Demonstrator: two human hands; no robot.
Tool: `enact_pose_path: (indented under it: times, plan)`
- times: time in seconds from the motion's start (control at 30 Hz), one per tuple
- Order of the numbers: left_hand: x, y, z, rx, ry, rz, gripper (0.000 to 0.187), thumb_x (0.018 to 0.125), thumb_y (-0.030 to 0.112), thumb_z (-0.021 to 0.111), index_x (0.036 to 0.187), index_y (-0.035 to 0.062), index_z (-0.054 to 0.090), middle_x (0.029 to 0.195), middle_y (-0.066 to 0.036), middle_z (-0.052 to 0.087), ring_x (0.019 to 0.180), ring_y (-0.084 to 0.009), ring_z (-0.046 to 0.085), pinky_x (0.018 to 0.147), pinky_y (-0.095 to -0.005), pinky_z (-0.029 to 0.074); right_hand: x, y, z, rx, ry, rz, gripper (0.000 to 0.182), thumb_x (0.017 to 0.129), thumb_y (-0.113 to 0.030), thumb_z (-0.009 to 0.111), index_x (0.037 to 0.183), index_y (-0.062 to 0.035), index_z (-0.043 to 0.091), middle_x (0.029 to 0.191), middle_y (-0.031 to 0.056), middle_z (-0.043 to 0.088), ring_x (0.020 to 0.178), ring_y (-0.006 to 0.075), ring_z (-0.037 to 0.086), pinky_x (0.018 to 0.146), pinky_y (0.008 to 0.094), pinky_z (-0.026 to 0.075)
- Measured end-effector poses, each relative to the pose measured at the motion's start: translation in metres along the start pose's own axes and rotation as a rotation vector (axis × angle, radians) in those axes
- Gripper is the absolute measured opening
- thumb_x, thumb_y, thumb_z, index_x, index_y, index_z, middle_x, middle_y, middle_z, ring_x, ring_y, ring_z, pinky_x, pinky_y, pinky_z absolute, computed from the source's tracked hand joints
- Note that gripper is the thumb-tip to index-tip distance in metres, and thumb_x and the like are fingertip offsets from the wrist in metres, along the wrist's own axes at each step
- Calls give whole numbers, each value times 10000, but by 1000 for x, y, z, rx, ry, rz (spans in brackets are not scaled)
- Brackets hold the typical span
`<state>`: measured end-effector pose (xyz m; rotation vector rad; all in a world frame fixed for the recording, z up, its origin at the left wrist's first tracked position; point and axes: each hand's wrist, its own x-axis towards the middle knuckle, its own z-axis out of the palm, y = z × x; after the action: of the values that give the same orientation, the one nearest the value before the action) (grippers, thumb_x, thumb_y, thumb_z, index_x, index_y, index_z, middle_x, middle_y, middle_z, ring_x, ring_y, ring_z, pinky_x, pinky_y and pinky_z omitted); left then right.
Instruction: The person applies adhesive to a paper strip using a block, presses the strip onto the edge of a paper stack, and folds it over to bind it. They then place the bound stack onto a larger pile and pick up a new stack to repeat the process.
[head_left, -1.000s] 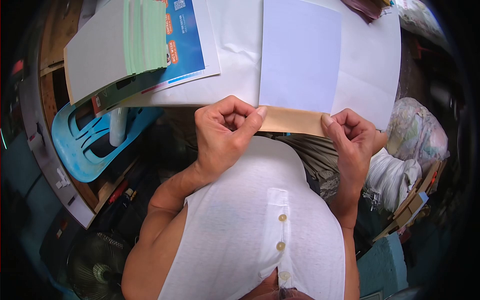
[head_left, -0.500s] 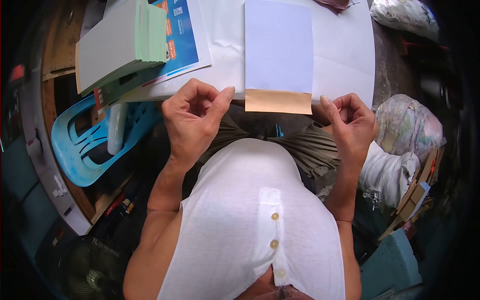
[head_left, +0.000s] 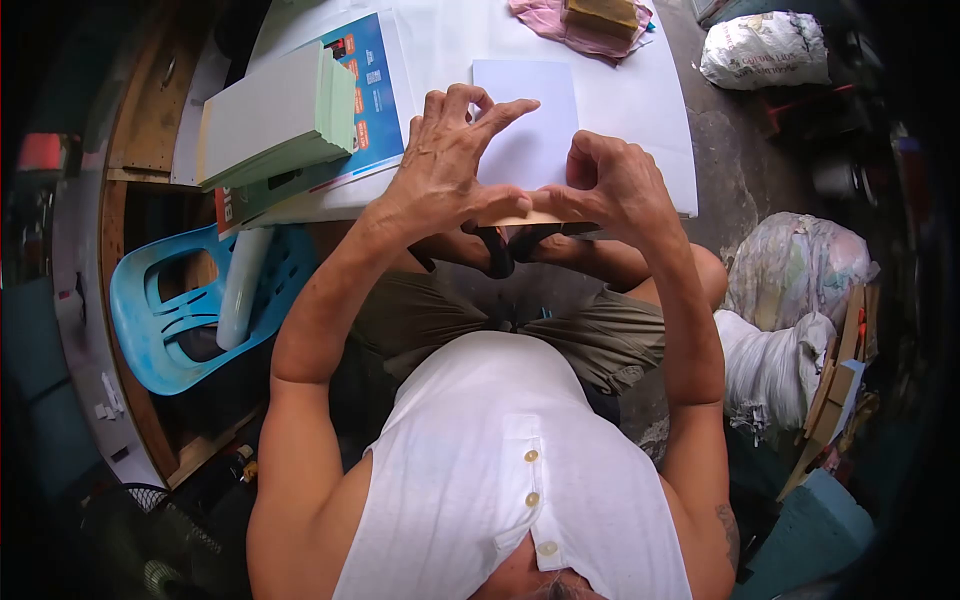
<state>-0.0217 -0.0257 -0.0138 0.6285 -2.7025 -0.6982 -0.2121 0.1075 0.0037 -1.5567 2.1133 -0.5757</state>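
A pale sheet or pad (head_left: 526,130) lies upright on the white table at its near edge, with a tan strip (head_left: 540,217) along its lower end. My left hand (head_left: 455,160) is over its left side, fingers spread and thumb on the strip. From the right, my right hand (head_left: 620,185) touches the strip with its thumb, its other fingers curled in. The two thumb tips are close together on the strip. To the left stands a thick stack of paper (head_left: 275,110) with greenish edges, on top of a blue printed sheet (head_left: 375,90).
A brown block (head_left: 603,15) sits on a pink cloth (head_left: 560,30) at the table's far side. A blue plastic chair (head_left: 160,290) is at the left. White sack (head_left: 765,50), plastic bag (head_left: 795,265) and wood pieces (head_left: 835,400) are at the right.
Both hands have moved inward onto the tan strip from either side of it. My left hand's fingers have spread. The view has shifted, showing more of the table's far side.
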Motion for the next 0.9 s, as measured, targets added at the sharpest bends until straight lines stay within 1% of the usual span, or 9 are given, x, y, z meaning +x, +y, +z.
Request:
enact_pose_path:
  times: [0.13,0.23,0.37,0.4,0.5,0.6,0.7,0.8,0.9]
  plan:
    - [4,-10,3,22,-38,50,934,626,505,922,1461,337,539,1328,-152,454,1288,-379,436,1139,-532,403,1,15,-6,121,-50,-67,404,729,-340,893,779,-18,655,647,109,670,597,222,653,576,358,516]
    - [5,-22,-7,-63,-90,137,913,635,484,924,1453,345,544,1347,-147,447,1332,-374,423,1161,-538,396,2,24,-12,194,-105,-89,402,772,-294,899,784,-43,585,613,10,554,552,97,476,513,270,405]
    - [14,-16,-11,9,-157,93,943,607,534,929,1446,335,549,1349,-167,441,1333,-397,417,1127,-528,432,6,26,-8,137,-64,-277,396,752,-269,897,792,-24,588,638,45,568,576,126,511,537,307,438]
    - [17,-12,-10,27,-162,71,952,598,543,930,1446,335,549,1348,-171,440,1331,-404,419,1122,-527,437,8,20,-7,76,-44,-266,402,720,-264,900,790,-17,589,657,62,578,596,154,532,567,335,461]
    - [21,-2,-7,74,-171,17,985,573,562,936,1449,340,543,1342,-182,439,1323,-415,430,1107,-524,451,14,19,-1,17,-5,-236,419,686,-264,910,784,-14,588,680,74,585,625,172,546,601,347,470]
    - [21,-3,-8,83,-159,25,1037,543,564,949,1465,355,522,1340,-184,440,1310,-408,448,1096,-520,463,14,19,-5,81,-44,-199,417,681,-250,909,782,-11,583,699,74,583,649,175,547,621,347,466]
    - [17,-18,-9,55,-152,58,1104,511,563,962,1490,370,491,1357,-185,435,1313,-396,456,1094,-518,469,15,20,-12,64,-94,-166,428,659,-326,881,819,-5,646,721,122,656,677,255,640,647,383,509]
    - [15,-31,-20,5,-191,98,1157,500,570,960,1520,381,448,1385,-193,428,1359,-397,429,1111,-516,469,11,33,-19,97,-102,-147,426,669,-292,894,836,-4,630,704,104,634,666,227,621,625,372,499]
    - [10,-32,-33,-40,-234,101,1161,528,578,950,1539,354,424,1399,-192,434,1361,-405,438,1120,-523,458,-6,45,-31,108,-53,-159,415,685,-246,904,859,-4,616,676,94,607,627,192,590,588,347,483]
